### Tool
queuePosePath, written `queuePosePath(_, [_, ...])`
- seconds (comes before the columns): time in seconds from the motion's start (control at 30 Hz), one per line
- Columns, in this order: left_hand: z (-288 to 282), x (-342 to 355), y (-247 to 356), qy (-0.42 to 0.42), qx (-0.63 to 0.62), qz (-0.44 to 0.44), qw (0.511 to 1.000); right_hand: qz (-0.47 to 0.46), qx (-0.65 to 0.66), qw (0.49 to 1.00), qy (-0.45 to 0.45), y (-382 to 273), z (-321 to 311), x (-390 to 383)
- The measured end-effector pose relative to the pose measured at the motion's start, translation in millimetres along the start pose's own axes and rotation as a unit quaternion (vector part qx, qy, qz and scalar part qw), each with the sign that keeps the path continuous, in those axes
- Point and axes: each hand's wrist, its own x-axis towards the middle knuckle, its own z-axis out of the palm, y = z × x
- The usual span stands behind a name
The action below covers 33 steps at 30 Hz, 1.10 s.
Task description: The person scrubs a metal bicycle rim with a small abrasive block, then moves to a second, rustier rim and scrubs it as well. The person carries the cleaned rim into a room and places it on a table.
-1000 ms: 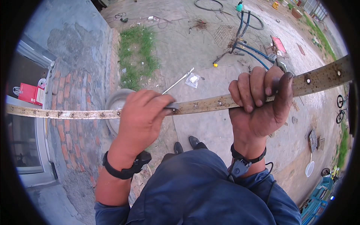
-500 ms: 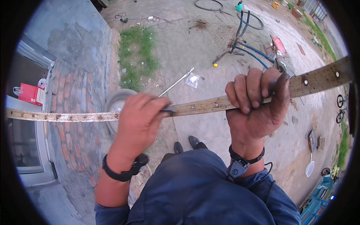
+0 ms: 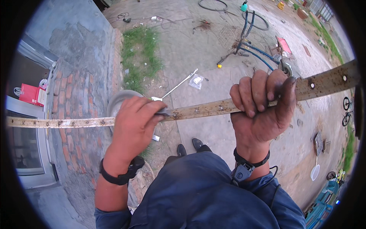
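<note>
A long, pale metal strip (image 3: 206,109), rust-spotted and pierced by a row of holes, stretches across in front of me and curves upward at the right. My right hand (image 3: 263,101) is wrapped round it, palm up, with the fingertips curled over its face and the thumb along its edge. My left hand (image 3: 134,124) is closed on a small dark grey, flat-edged piece (image 3: 164,112), which sticks out past the fingertips against the strip. Most of that piece is hidden in the hand, so its kind cannot be told. Both wrists wear black bands.
Below the strip at left is a round metal basin (image 3: 116,101). A brick wall (image 3: 74,95) and door (image 3: 28,152) stand left. Ahead on the concrete lie a blue bicycle frame (image 3: 259,51), a tyre (image 3: 212,4), a white rod (image 3: 181,83) and a plastic bag (image 3: 196,81).
My left hand has slid a little to the left along the strip with the grey piece. My right hand keeps its hold almost in the same place.
</note>
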Motion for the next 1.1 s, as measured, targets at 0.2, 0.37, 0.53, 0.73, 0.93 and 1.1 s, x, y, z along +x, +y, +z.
queuePosePath(0.2, [0.0,-1.9,0.8,-0.002,-0.007,-0.007,1.0,0.005,-0.002,1.0,-0.009,-1.6,0.3,2.9])
queuePosePath(0.37, [1.2,6.7,7.6,-0.007,-0.029,0.004,1.0,0.028,-0.013,1.0,-0.005,1.0,0.5,4.6])
queuePosePath(0.53, [0.2,0.4,0.2,-0.003,-0.021,-0.015,1.0,0.015,-0.004,1.0,-0.007,4.4,0.0,4.9])
queuePosePath(0.73, [1.5,-7.0,-9.8,0.022,0.018,0.006,1.0,0.015,-0.006,1.0,0.001,4.0,-2.0,8.5])
queuePosePath(0.93, [3.5,-20.7,-6.5,0.052,0.058,0.005,0.997,0.02,0.001,1.0,0.024,4.9,-5.6,9.8])
queuePosePath(1.1, [9.7,-8.7,-1.8,0.059,0.059,0.018,0.996,0.011,-0.004,0.999,0.034,7.6,-1.4,11.2])
